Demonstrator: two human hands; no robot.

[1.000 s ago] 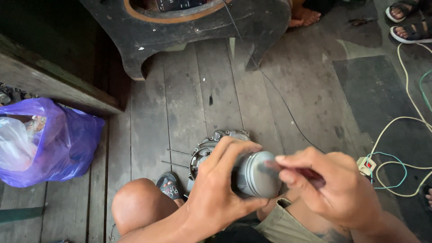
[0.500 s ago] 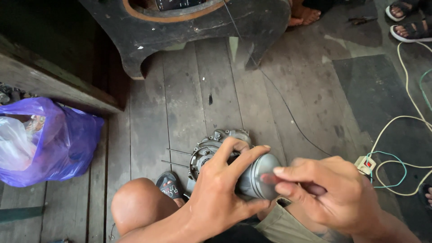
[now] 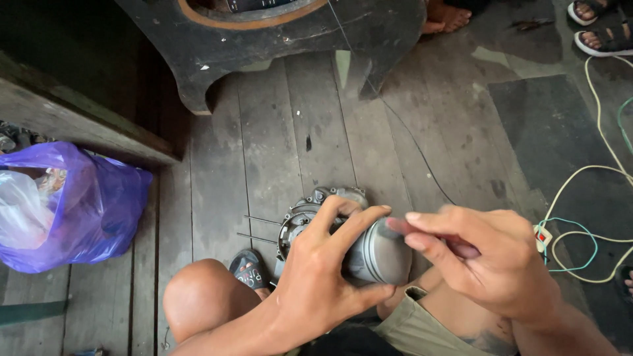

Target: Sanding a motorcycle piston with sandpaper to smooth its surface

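Motor housing (image 3: pixel 379 254), grey metal and round, sits over my lap. My left hand (image 3: pixel 323 277) has its fingers (image 3: pixel 353 221) clamped around it; my right hand (image 3: pixel 491 264) pinches a dark tool (image 3: pixel 461 249) against its face. Purple bag (image 3: pixel 72 211) lies on the floor (image 3: pixel 264 151).

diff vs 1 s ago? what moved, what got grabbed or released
Little changed. Right hand slid slightly right, its pinched tool tip staying on the grey metal cylinder. Left hand keeps its grip on the cylinder; nothing released. Purple bag, round motor part and cables unmoved.
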